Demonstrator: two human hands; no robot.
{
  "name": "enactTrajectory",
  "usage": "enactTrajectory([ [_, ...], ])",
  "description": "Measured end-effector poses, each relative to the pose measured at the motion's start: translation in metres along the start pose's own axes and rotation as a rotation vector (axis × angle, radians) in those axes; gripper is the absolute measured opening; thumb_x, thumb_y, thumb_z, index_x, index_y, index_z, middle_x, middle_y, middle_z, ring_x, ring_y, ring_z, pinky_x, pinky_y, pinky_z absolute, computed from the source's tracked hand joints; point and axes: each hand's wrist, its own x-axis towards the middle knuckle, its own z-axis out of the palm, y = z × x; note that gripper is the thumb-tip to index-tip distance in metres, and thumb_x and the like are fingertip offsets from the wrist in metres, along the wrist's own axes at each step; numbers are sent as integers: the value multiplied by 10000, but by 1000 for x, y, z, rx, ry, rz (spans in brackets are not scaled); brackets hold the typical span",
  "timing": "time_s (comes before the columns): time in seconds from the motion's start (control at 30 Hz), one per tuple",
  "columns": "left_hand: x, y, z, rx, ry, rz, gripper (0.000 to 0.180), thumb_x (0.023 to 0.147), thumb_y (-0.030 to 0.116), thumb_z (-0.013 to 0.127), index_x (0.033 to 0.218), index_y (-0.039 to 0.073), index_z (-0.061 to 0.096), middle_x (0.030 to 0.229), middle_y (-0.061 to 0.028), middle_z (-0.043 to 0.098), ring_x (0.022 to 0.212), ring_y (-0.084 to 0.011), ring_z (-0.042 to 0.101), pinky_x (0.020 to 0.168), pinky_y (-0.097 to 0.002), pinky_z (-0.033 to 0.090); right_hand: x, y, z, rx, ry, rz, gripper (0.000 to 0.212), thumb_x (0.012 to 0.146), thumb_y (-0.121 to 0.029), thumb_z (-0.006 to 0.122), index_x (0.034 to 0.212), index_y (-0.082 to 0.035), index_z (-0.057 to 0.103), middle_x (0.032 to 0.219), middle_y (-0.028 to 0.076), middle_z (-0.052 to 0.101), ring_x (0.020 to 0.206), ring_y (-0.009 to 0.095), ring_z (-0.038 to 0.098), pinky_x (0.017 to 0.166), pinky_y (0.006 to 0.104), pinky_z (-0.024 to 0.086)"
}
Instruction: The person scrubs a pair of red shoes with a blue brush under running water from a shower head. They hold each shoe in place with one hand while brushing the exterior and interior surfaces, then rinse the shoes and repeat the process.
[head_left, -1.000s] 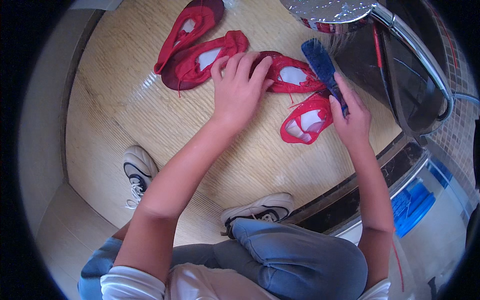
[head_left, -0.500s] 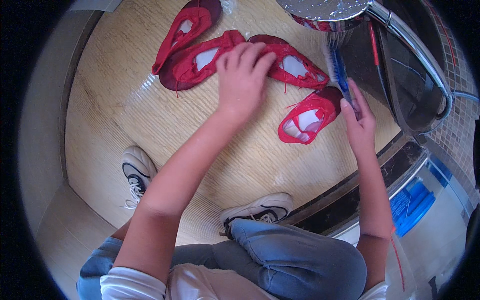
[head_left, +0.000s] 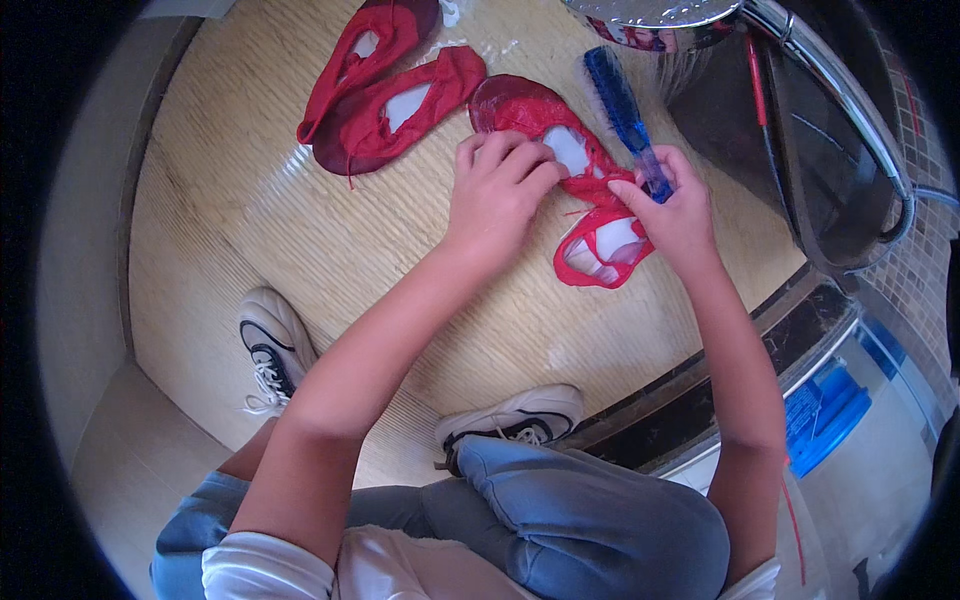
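Several red ballet slippers with dark red soles lie on the ribbed beige floor. My left hand [head_left: 500,190] is closed on the near side of the middle slipper [head_left: 525,105], its curled fingers at the edge. The fingertips are partly hidden. In my right hand [head_left: 680,205] is a scrubbing brush [head_left: 612,95] with a blue head, pale bristles and a clear blue handle. Its head is raised beside the middle slipper, apart from it. Another slipper [head_left: 580,262] lies just below, partly behind my right hand. Two more slippers [head_left: 400,110] [head_left: 370,50] lie to the left, touching each other.
Water runs from a chrome shower head [head_left: 665,12] at the top right, over a dark basin or bucket [head_left: 735,150]. A dark raised ledge [head_left: 660,425] borders the floor on the right. My sneakers [head_left: 270,345] stand near me. Beyond the ledge sits a blue plastic item [head_left: 825,415].
My right hand has brought the brush left, away from the running water. The middle slipper has shifted left and turned. My left hand has moved slightly down and right, onto that slipper's side.
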Motion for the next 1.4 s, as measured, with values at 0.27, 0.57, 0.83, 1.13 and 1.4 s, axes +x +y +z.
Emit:
enactTrajectory([
  [0.27,-17,11,-20,-36,-141,-177,221,741,233,736,938,137,705,1054,-29,606,1087,-271,512,978,-493,306,-28,-4,12,271,-320,333,319,802,-146,799,995,-23,577,785,-3,624,670,48,544,614,223,451],
  [0.57,-40,10,-22,-50,-104,-101,213,751,273,754,906,138,699,1018,-1,644,1074,-264,530,973,-471,317,-25,-16,46,-46,-42,196,447,727,-305,838,918,-27,546,714,69,622,640,218,620,612,378,500],
  [0.83,-26,17,-24,12,-124,-229,260,763,368,719,811,114,695,830,-28,591,960,-252,526,950,-493,322,-20,-9,50,40,-45,155,298,774,-142,746,921,-15,520,712,73,614,601,202,627,573,364,510],
  [1.13,-33,-3,-38,-57,-195,-38,213,733,265,762,886,147,671,967,51,662,1056,-220,564,1019,-490,294,-45,-31,51,636,151,311,182,868,45,593,952,-34,453,803,55,576,587,106,613,504,265,522],
  [1.4,-34,-3,-38,63,-164,-74,198,726,209,756,882,141,656,910,18,650,984,-211,579,964,-465,351,-46,-19,48,402,-86,384,179,853,-21,671,895,-42,498,751,13,589,588,78,599,511,247,489],
])
